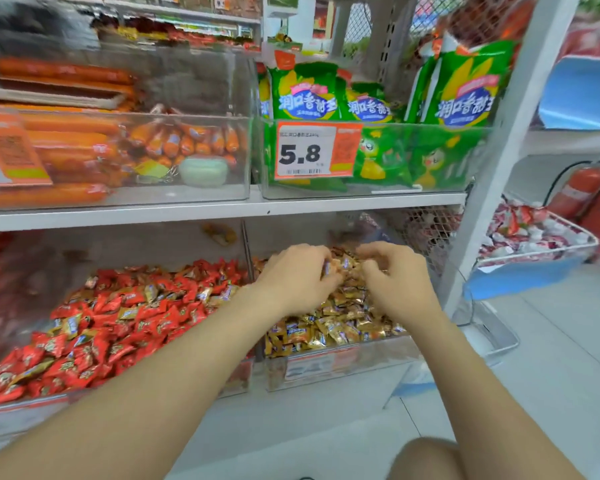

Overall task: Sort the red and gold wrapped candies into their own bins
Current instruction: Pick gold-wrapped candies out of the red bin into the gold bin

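Low down at the left, the red bin (pixel 32 403), heaped with red candies (pixel 118 323). Mixed in with them, a few gold strays (pixel 70 323), so not all sorted yet, by the look of it.

Next, past the thin divider (pixel 248 258), the left hand (pixel 298 278), low over the gold bin (pixel 343 367). Fingers curled, pinching a few of the gold candies (pixel 326 327) at the top of the heap. Just beside it, the right hand (pixel 400 284), fingers curled too, down on the same pile. Too blurry to tell if pinching anything or only raking.

Small, light and crinkly, most likely. Firm in the middle, thin and flat at the two ends. Shiny wrap, so slippery and easy to drop when grabbed in a bunch. Best to pinch one by the fat middle, or by a flat end. Not likely to break.

No one way of pointing: tumbled every which way, long sides turned left, right and up. Probably no need to line them up, only to drop each in the right bin.

Far right, off to the side, a wire basket (pixel 537 255) full of red and white sweets.
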The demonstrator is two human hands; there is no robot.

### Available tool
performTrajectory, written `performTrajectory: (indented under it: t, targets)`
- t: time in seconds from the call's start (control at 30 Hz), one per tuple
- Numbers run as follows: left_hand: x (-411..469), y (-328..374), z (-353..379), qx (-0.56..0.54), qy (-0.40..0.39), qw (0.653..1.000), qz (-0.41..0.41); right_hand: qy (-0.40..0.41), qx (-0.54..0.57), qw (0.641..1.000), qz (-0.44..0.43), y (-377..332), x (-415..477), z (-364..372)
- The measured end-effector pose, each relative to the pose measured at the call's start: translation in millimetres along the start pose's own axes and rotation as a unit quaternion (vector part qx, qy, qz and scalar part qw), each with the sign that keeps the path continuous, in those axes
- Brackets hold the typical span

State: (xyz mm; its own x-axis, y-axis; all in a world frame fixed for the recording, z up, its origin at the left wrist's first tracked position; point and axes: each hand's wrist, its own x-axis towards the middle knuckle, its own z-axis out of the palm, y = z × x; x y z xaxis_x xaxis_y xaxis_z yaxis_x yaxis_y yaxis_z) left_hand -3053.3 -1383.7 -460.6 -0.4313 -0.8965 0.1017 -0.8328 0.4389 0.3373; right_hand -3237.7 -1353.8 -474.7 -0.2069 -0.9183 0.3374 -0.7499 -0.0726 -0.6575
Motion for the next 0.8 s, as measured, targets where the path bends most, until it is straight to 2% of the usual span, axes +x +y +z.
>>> performTrajectory:
  t: [0.07, 0.13, 0.2, 0.3, 0.4, 0.47, 0.57, 0.67, 0.8]
  targets:
    - [-1.7, -0.4, -1.6, 0.078, -0.024, 0.997, 0.014, -0.005, 0.014, 1.000, -0.008, -11.4, -1.6, 1.0]
    - [-17.1, -5.5, -10.9, 0.104, 0.050, 0.992, 0.047, -0.038, 0.043, 0.998, -0.030, -30.8, -5.7, 4.3]
    - [-43.4, -17.9, -23.1, 0.074, 0.135, 0.986, 0.069, -0.084, 0.079, 0.991, -0.062, -55.3, -12.0, 10.1]
    - [-85.2, -59.9, -39.2, 0.042, 0.169, 0.985, 0.007, -0.146, 0.095, 0.980, -0.098, -93.4, -23.4, 26.2]
    - [-111.5, -119.1, -54.1, 0.012, 0.131, 0.986, -0.099, -0.201, 0.069, 0.964, -0.161, -126.9, -32.9, 53.7]
    - [-120.8, -154.4, -61.5, 0.020, 0.089, 0.985, -0.146, -0.239, 0.008, 0.948, -0.208, -142.6, -32.5, 75.6]
    - [-126.1, -191.0, -62.0, 0.044, 0.011, 0.988, -0.147, -0.292, -0.156, 0.910, -0.250, -158.5, -22.7, 102.2]
    - [-125.7, -208.9, -59.9, 0.029, -0.082, 0.984, -0.158, -0.348, -0.266, 0.867, -0.237, -165.8, -11.8, 118.5]
    - [-118.4, -230.6, -57.8, 0.023, -0.094, 0.986, -0.139, -0.404, -0.317, 0.829, -0.221, -176.7, -3.8, 129.4]
